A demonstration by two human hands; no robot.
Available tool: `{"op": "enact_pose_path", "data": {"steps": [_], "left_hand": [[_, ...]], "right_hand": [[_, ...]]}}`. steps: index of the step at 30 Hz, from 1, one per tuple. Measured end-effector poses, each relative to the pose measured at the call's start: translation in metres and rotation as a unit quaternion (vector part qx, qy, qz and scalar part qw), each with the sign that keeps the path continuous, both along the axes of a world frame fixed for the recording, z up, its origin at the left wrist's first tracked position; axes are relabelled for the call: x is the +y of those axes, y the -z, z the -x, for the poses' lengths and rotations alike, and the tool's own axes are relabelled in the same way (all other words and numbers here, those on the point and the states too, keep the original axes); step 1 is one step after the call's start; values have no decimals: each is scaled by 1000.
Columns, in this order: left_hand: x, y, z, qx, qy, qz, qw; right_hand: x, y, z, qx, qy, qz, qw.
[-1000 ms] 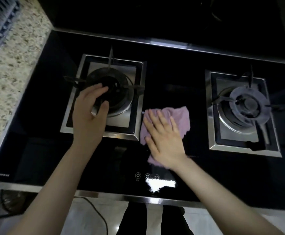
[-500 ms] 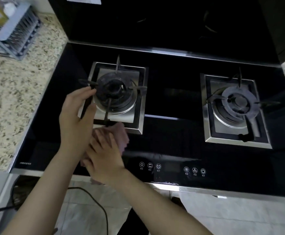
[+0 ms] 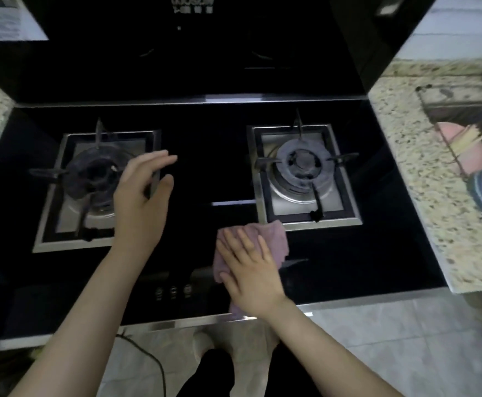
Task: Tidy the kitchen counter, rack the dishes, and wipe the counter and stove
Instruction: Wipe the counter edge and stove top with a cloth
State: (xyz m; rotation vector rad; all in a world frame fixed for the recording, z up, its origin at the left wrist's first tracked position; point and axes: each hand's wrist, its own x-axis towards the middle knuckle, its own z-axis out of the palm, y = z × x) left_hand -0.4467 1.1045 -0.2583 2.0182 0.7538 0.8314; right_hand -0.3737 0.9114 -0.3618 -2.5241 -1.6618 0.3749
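Glass, black and glossy, forms the flat top of the stove (image 3: 211, 156), edged at the front by a thin metal strip. We see two burners sunk in square steel trays: the left burner (image 3: 96, 179) is dark and round under a four-pronged iron grate, the right burner (image 3: 301, 164) shows a grey ring cap over a shiny steel dish. Small round touch icons sit near the front edge.

Our right hand (image 3: 251, 270) lies flat, fingers straight and slightly spread, pressing the cloth (image 3: 274, 239) onto the glass just in front of the right burner's tray. That cloth is soft, mauve-pink and crumpled, with rumpled edges poking out beyond the fingertips and a corner showing below the wrist.

Our left hand (image 3: 141, 196) is over the right side of the left burner tray, fingers extended and loosely apart, thumb separate, gripping nothing; whether it touches the tray we cannot tell.

Speckled beige granite makes up the desk (image 3: 411, 173) on either side. At the right stands a blurred wire holder (image 3: 468, 144) with what may be pink dishes.
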Motion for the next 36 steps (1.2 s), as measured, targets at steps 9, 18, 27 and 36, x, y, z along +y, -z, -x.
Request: {"op": "enact_pose_path", "data": {"steps": [9,18,27,36], "left_hand": [[-89,2,-120,3,24,77,997],[-143,19,-211,0,-11,121,993],[-132,28,-251,28,-55,95,994],[-120,28,-250,69,-47,41,996]], "right_hand": [[-145,-1,-135,-23,51,-9,998],[-158,-2,-259,-27,80,43,996],[-64,11,-388,-59,31,30,997],[14,20,-451,-76,44,-20,996]]}}
